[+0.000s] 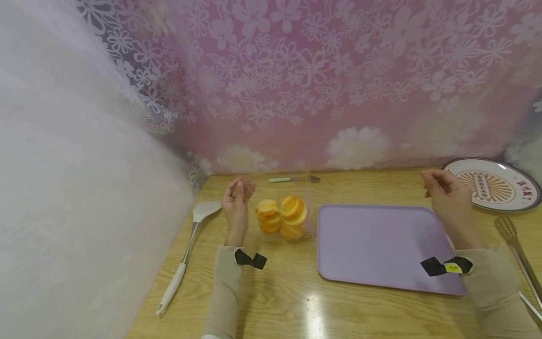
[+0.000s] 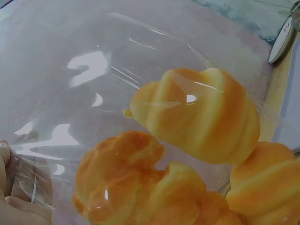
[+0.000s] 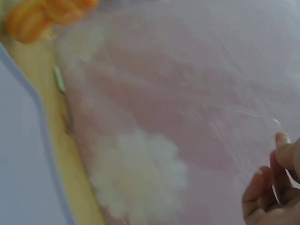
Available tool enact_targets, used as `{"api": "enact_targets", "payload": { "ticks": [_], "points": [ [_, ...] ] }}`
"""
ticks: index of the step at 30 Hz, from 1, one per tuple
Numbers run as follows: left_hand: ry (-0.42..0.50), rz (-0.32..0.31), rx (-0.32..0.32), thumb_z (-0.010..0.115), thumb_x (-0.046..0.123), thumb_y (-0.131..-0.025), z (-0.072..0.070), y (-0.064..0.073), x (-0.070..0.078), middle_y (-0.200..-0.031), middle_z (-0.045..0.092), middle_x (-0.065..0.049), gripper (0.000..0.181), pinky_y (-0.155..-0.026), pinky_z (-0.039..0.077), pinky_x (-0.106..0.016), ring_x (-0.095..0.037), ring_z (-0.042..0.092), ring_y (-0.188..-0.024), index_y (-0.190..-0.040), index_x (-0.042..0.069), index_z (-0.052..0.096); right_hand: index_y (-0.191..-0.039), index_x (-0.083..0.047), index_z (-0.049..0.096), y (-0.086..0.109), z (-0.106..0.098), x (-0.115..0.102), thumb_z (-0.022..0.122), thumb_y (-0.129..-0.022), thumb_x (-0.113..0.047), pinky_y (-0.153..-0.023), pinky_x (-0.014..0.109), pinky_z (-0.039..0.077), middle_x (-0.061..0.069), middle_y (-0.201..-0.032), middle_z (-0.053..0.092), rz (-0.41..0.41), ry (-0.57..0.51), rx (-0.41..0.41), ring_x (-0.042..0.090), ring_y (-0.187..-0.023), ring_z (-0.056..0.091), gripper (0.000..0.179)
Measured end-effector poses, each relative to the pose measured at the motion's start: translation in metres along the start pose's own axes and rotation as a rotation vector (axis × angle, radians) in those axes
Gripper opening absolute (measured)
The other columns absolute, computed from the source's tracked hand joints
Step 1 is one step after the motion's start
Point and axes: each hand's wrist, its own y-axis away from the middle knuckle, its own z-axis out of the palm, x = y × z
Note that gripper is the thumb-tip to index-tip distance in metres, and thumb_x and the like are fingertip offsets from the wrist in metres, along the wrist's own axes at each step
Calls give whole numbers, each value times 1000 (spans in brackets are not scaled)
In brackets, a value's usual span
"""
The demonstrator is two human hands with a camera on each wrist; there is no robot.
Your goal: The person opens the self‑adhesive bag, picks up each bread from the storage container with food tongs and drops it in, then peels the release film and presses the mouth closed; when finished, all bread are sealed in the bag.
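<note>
My left hand [image 1: 237, 209] pinches a clear plastic bag [image 2: 89, 65] near its edge, over the left part of the table. Several golden, bread-like pieces [image 1: 282, 217] hang inside the bag; they show large and ridged in the left wrist view. My right hand [image 1: 452, 207] is raised above the right end of a purple tray [image 1: 377, 245]. In the right wrist view its thumb and fingertips pinch clear plastic film [image 3: 243, 112], whose creases lead away from them. Where the film's far end lies is hard to see.
A white-headed spatula [image 1: 179, 275] lies along the table's left edge. Near the wall is a small utensil with a pale green handle [image 1: 279, 180]. At the right stand a printed plate [image 1: 461, 172] and a metal fork-like utensil [image 1: 518, 249]. A flowered cloth [image 1: 296, 117] hangs behind.
</note>
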Motion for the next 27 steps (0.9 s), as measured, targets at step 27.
{"api": "enact_targets", "payload": {
  "ticks": [27],
  "points": [
    [-16, -7, -25, 57, 19, -100, -1, 1, 3, -93, 76, 4, 10, -90, 57, -28, -11, 73, -89, -103, 16, 66, -133, 3, 56, 202, 178, 6, 61, -93, -2, -77, 18, 55, 10, -107, 71, -54, 188, -1344, 7, -92, 66, 41]
  ]
}}
